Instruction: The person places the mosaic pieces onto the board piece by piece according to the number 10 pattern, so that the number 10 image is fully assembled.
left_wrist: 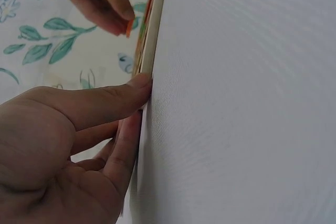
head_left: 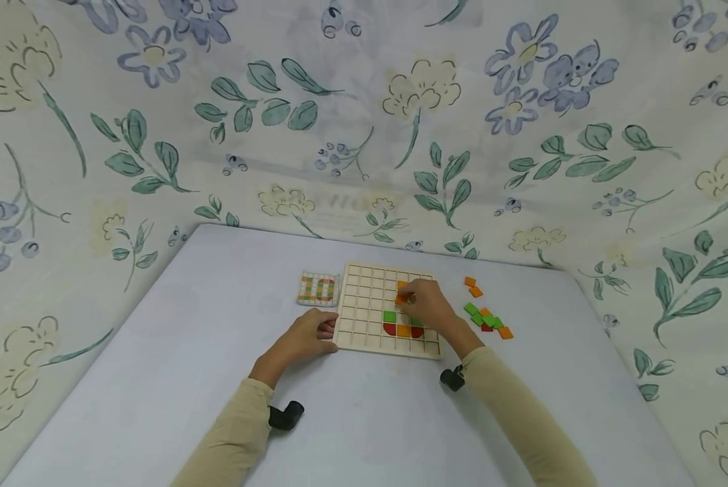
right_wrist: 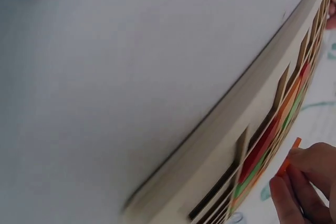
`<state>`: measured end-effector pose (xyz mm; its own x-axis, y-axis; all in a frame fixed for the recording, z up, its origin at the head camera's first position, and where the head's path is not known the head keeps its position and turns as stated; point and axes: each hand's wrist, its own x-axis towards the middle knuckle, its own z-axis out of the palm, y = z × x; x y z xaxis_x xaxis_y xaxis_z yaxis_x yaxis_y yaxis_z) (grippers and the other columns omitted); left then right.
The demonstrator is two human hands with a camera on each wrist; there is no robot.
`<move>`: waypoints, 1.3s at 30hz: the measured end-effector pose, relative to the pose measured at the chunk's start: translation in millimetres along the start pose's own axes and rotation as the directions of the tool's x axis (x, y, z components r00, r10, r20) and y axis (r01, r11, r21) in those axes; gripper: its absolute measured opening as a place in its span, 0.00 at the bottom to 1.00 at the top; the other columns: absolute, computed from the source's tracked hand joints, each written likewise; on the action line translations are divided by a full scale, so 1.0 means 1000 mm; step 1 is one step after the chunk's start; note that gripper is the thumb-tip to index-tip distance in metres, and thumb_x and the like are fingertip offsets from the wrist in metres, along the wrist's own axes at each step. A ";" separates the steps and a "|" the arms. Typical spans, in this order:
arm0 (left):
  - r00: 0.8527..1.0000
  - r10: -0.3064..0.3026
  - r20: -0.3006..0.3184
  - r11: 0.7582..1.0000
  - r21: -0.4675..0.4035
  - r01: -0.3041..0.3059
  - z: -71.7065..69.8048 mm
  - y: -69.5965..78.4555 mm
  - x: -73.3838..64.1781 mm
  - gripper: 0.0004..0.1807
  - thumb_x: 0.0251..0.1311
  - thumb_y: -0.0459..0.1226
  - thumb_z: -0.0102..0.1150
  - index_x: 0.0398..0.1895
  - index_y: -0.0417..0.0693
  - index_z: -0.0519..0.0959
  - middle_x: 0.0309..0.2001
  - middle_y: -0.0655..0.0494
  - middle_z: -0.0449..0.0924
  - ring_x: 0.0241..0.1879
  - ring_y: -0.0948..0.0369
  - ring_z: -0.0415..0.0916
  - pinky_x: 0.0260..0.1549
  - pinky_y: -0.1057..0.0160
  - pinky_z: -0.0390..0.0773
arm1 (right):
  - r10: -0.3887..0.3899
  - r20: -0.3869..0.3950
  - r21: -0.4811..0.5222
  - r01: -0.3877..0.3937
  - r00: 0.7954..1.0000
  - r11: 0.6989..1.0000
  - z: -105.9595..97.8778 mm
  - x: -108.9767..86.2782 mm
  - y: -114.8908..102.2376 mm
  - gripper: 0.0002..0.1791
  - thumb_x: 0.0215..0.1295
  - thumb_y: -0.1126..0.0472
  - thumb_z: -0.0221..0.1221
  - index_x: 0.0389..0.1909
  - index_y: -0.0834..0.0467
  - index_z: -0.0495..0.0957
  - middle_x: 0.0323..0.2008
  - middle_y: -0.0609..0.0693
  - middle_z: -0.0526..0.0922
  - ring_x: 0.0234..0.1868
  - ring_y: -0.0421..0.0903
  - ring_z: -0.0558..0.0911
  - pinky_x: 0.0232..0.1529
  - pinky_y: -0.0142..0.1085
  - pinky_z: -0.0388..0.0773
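A wooden grid board (head_left: 364, 291) lies on the white table, with green, red and orange tiles set in its cells. At its near left corner, my left hand (head_left: 305, 335) holds the edge; the thumb (left_wrist: 113, 100) lies against the rim, the other fingers bent beside it. Over the right part of the board, my right hand (head_left: 427, 304) pinches an orange tile (right_wrist: 289, 157) between thumb and fingers, the tile tilted and raised above the grid. The right hand covers some cells in the head view. A small pattern card (head_left: 318, 289) lies left of the board.
Right of the board lies a loose pile of green, orange and red tiles (head_left: 488, 319). Behind it are two orange tiles (head_left: 470, 281). Flowered cloth (head_left: 364, 135) rises behind the table's far edge. Black wrist mounts (head_left: 286, 416) stick out from both sleeves.
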<state>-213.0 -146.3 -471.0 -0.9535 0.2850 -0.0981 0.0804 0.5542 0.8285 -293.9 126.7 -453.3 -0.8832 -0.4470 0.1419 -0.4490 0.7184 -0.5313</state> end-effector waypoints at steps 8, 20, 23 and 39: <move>1.000 -0.004 -0.013 1.000 -0.002 0.004 0.000 0.001 -0.002 0.36 0.48 0.21 0.70 0.63 0.27 0.68 0.45 0.48 0.70 0.45 0.56 0.74 0.45 0.68 0.82 | -0.023 0.064 0.001 0.023 0.998 1.000 0.011 0.006 -0.017 0.13 0.60 0.69 0.64 0.46 0.64 0.84 0.41 0.52 0.83 0.43 0.48 0.80 0.44 0.37 0.83; 1.000 -0.015 -0.014 1.000 -0.003 0.015 0.000 0.003 -0.002 0.36 0.48 0.21 0.70 0.63 0.27 0.68 0.45 0.47 0.70 0.45 0.55 0.74 0.45 0.68 0.82 | -0.034 0.071 -0.014 0.035 0.997 0.999 0.016 0.009 -0.015 0.14 0.59 0.71 0.62 0.46 0.64 0.85 0.42 0.52 0.84 0.42 0.47 0.81 0.41 0.35 0.83; 1.000 -0.008 -0.013 1.000 -0.004 0.008 -0.001 0.003 -0.003 0.36 0.48 0.21 0.70 0.63 0.27 0.68 0.45 0.47 0.70 0.45 0.55 0.74 0.45 0.68 0.82 | -0.060 0.057 -0.022 0.062 0.997 0.998 0.015 0.010 -0.016 0.14 0.59 0.71 0.62 0.46 0.64 0.85 0.43 0.53 0.84 0.41 0.47 0.81 0.41 0.35 0.83; 1.000 -0.006 -0.018 1.000 0.007 0.006 0.000 0.003 -0.003 0.36 0.48 0.22 0.71 0.63 0.27 0.68 0.44 0.48 0.70 0.45 0.56 0.74 0.45 0.68 0.82 | -0.135 0.070 -0.047 0.138 0.988 0.989 0.018 0.014 -0.014 0.10 0.59 0.70 0.66 0.42 0.63 0.86 0.40 0.52 0.84 0.37 0.45 0.79 0.38 0.32 0.82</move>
<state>-210.3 -145.3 -467.8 -0.9589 0.2678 -0.0936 0.0765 0.5618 0.8237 -297.3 101.0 -458.9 -0.8029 -0.5759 0.1537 -0.5727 0.6738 -0.4670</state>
